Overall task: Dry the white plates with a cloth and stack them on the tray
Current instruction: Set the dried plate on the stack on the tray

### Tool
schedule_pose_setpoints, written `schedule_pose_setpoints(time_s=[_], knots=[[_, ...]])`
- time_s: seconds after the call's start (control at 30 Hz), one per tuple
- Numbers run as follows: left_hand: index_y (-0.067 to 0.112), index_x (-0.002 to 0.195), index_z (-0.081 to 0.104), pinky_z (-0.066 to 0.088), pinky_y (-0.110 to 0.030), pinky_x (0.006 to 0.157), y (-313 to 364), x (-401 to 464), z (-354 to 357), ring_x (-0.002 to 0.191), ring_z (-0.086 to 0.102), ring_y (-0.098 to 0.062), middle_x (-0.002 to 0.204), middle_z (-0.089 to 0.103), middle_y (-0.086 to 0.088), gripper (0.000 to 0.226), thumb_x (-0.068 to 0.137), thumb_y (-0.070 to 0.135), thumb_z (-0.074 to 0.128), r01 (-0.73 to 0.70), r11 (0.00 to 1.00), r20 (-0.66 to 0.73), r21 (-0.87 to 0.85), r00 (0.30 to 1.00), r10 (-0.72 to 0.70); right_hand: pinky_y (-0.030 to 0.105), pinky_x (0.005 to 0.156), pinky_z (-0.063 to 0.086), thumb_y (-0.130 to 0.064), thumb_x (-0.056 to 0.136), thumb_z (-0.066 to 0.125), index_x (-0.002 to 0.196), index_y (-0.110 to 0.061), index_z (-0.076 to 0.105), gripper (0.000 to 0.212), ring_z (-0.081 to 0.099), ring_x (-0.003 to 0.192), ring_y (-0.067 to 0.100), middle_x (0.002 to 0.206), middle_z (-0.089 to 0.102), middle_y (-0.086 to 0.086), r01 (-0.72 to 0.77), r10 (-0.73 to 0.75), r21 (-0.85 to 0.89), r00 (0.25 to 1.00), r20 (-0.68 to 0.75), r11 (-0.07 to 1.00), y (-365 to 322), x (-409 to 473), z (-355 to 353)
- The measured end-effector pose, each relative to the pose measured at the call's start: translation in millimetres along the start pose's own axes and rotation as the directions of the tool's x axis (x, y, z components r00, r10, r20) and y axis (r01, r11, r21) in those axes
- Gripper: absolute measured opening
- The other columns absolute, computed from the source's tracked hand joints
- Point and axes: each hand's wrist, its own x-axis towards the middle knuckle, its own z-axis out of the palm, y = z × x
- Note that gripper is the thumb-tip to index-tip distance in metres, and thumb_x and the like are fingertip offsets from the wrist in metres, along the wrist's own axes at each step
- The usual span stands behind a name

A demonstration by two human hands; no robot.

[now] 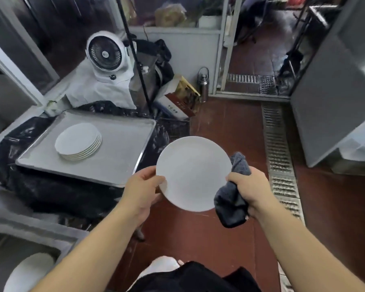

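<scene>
Though cloth-flanked, round smooth plate [193,172]

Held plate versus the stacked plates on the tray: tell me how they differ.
The held plate is up in the air, over the red floor, gripped at its rim by the left hand; the stacked plates lie flat on the tray. The held plate is single and touches the grey cloth in the right hand; the stacked plates are untouched. All are round, plain white.

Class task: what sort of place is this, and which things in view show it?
Probably a commercial kitchen's dishwashing area: a large metal tray holding stacked white plates, a long metal floor drain grate, and a steel sink.
</scene>
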Motion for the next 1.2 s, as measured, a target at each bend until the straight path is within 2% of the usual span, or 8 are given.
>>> schedule_pose_setpoints(time_s=[0.2,0.33,0.47,0.67,0.93,1.03,1.1,1.2], knots=[[0.023,0.114,0.08,0.066,-0.045,0.082,7,58,42,0.108,0.073,-0.03,0.111,0.081,-0.003,0.036,0.094,-0.001,0.063,0.038,0.999,0.086,0.037,0.995,-0.041,0.039,0.065,0.051,-0.013,0.071,0.077,0.092,0.002,0.068,0.027,0.062,0.07,0.024,0.078,0.069,0.009,-0.061,0.063,0.043,0.997,-0.055,0.997,-3,46,-19],[0.024,0.118,0.079,0.066,-0.048,0.086,24,110,64,0.111,0.073,-0.03,0.113,0.081,-0.004,0.038,0.094,0.0,0.062,0.053,0.998,0.164,0.036,0.985,-0.059,0.04,0.066,0.048,-0.006,0.08,0.079,0.085,-0.003,0.065,0.015,0.059,0.071,0.024,0.077,0.065,0.009,-0.079,0.08,0.017,0.991,-0.109,0.997,-19,92,-19],[0.026,0.116,0.08,0.066,-0.045,0.083,56,170,78,0.107,0.075,-0.03,0.111,0.081,-0.005,0.039,0.093,0.001,0.062,0.049,0.998,0.23,0.032,0.972,-0.055,0.041,0.067,0.049,-0.007,0.081,0.079,0.078,-0.012,0.062,0.017,0.059,0.071,0.025,0.074,0.064,0.007,-0.059,0.052,-0.036,0.984,-0.168,0.998,-56,139,-6],[0.032,0.11,0.083,0.062,-0.032,0.07,108,249,88,0.097,0.079,-0.024,0.11,0.081,-0.002,0.039,0.085,0.008,0.065,0.019,0.999,0.309,0.033,0.951,-0.028,0.036,0.064,0.048,-0.01,0.081,0.079,0.086,0.001,0.061,0.022,0.057,0.065,0.021,0.064,0.062,-0.003,0.007,-0.036,-0.129,0.975,-0.219,0.992,-101,199,22],[0.028,0.103,0.084,0.05,-0.051,0.084,137,322,70,0.089,0.072,-0.027,0.105,0.082,-0.007,0.038,0.096,0.0,0.06,0.077,0.997,0.196,-0.005,0.978,-0.074,0.042,0.069,0.052,-0.011,0.081,0.078,0.077,-0.014,0.064,0.015,0.062,0.072,0.025,0.07,0.066,0.004,-0.06,0.046,-0.132,0.993,-0.108,0.989,-142,280,83],[0.022,0.113,0.078,0.065,-0.041,0.073,141,344,58,0.084,0.077,-0.017,0.102,0.083,-0.002,0.038,0.098,-0.005,0.056,0.111,0.99,0.114,-0.084,0.988,-0.101,0.041,0.066,0.052,-0.01,0.082,0.077,0.079,-0.013,0.065,0.013,0.063,0.071,0.026,0.071,0.067,0.004,-0.067,0.062,-0.175,0.997,-0.035,0.982,-151,317,116],[0.02,0.116,0.076,0.062,-0.028,0.061,145,355,49,0.077,0.077,-0.009,0.098,0.083,0.001,0.038,0.098,-0.006,0.056,0.123,0.985,0.062,-0.123,0.991,-0.116,0.042,0.066,0.055,-0.011,0.082,0.078,0.082,-0.01,0.067,0.011,0.066,0.072,0.028,0.073,0.071,0.006,-0.053,0.057,-0.232,0.998,0.01,0.971,-157,342,138],[0.018,0.118,0.075,0.065,-0.031,0.068,152,369,39,0.084,0.077,-0.012,0.102,0.083,-0.001,0.039,0.095,-0.007,0.056,0.127,0.977,-0.051,-0.169,0.989,-0.137,0.05,0.073,0.063,-0.014,0.082,0.079,0.094,-0.005,0.07,0.018,0.074,0.082,0.036,0.089,0.077,0.016,-0.03,0.06,-0.302,0.994,0.092,0.953,-169,379,175]])
